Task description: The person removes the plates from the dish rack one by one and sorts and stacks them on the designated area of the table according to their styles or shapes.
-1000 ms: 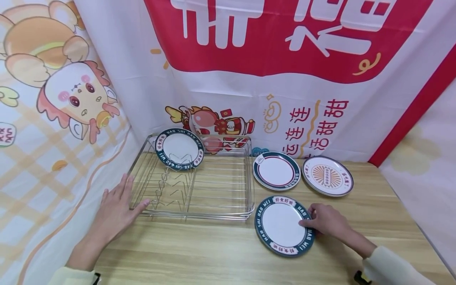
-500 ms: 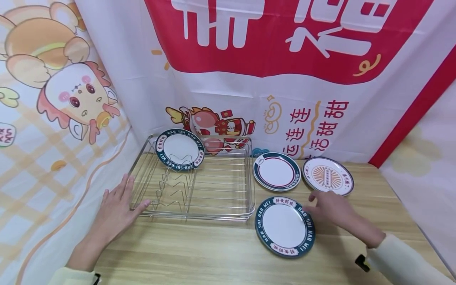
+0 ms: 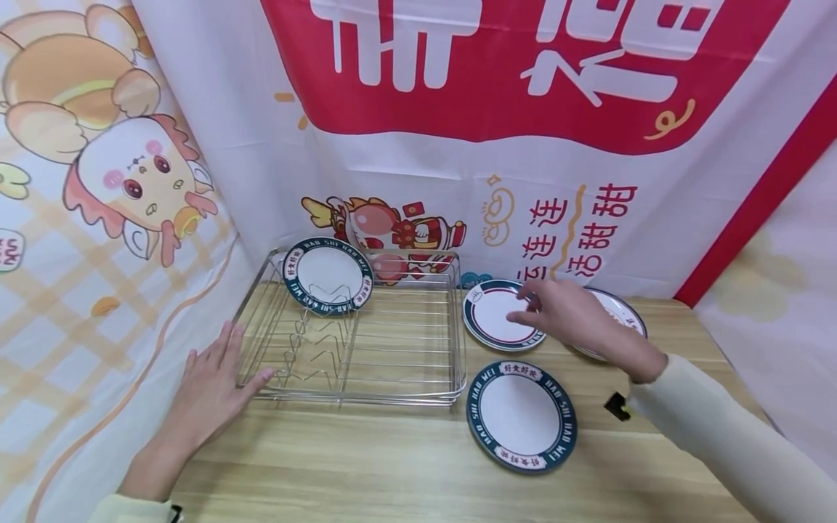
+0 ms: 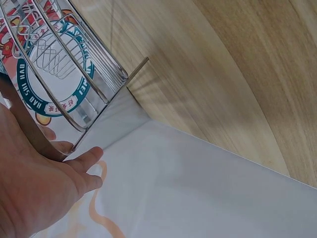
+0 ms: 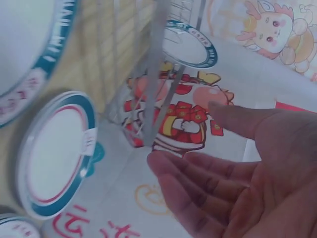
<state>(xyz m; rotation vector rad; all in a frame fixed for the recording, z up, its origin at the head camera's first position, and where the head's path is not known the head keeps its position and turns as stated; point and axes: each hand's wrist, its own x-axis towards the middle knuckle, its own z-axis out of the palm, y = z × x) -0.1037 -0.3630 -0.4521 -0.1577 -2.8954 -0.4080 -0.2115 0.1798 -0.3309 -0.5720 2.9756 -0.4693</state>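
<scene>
My left hand touches the left front corner of a wire dish rack, its fingers stretched along the side. A green-rimmed plate stands tilted at the rack's back left, also seen in the left wrist view behind the wires. Over a smaller plate with a green rim and red ring hovers my right hand, thumb and fingers apart. Nothing is between them in the right wrist view. A larger green-rimmed plate lies flat in front. My right hand partly hides a sunburst-patterned plate.
All of this is on a wood-grain table. Printed cloth hangs behind it and along the left side. The rack's wire dividers run along its left half.
My right hand has let go of the larger front plate and moved back and left, over the smaller plate. The left hand has stayed at the rack's corner.
</scene>
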